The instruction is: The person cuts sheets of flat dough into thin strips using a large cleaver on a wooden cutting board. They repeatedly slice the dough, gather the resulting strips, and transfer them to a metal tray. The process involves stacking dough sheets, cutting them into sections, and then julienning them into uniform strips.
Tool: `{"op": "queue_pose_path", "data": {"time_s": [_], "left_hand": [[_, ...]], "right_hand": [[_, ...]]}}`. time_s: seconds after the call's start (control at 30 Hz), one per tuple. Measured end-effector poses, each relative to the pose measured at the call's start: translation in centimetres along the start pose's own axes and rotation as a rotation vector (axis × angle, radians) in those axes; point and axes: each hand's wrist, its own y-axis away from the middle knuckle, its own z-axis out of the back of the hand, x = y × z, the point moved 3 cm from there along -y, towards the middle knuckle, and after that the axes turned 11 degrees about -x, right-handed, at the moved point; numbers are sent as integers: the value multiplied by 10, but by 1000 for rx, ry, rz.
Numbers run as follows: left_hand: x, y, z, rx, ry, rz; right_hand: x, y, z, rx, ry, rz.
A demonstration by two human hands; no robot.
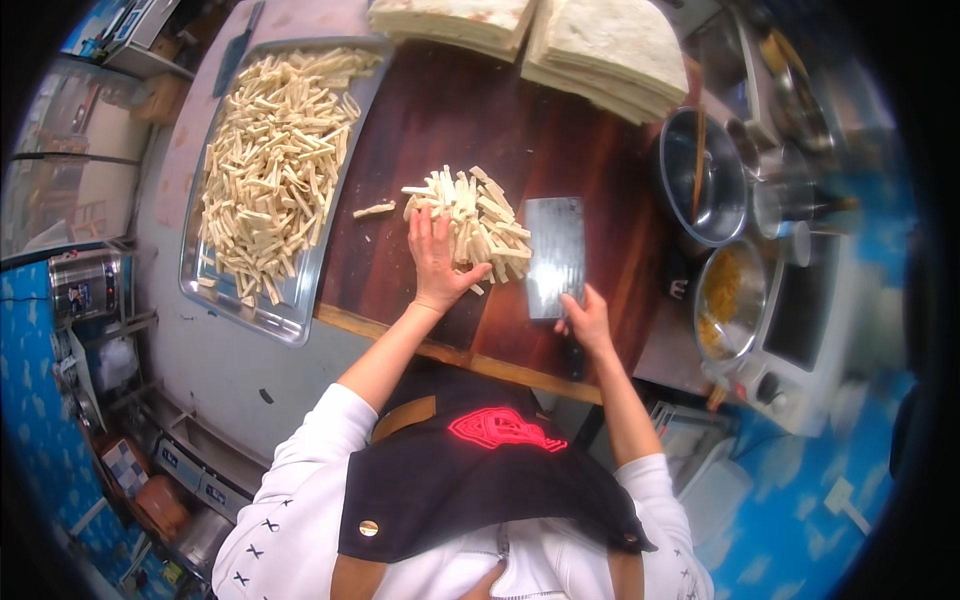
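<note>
A loose pile of cut flatbread strips (480, 217) lies on the dark wooden board (435, 112). My left hand (439, 259) rests against the near left side of this pile, fingers spread, with nothing gripped. In my right hand (589, 322) is a cleaver (555, 251), its broad blade lying nearly flat just right of the strips. The handle is partly covered by my fingers. One stray strip (374, 210) sits apart, left of the pile. Further left, a metal tray (300, 322) holds a big heap of similar strips (277, 165).
Two stacks of flatbread sheets, a left one (457, 22) and a right one (611, 56), stand at the board's far side. Another knife (238, 56) lies beyond the tray. To the right are a metal bowl (679, 176) and a bowl with yellow food (724, 292).
</note>
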Motion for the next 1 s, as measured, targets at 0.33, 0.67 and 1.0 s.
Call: {"op": "queue_pose_path", "data": {"time_s": [0.33, 0.67, 1.0], "left_hand": [[-32, -1, -18, -17, -38, -51], [-50, -12, 38, -79, 210, -2], [108, -90, 161, -258, -61, 57]], "right_hand": [[12, -4, -101, 61, 51, 91], [42, 52, -121, 14, 1, 272], [125, 35, -335, 201, 206, 346]]}}
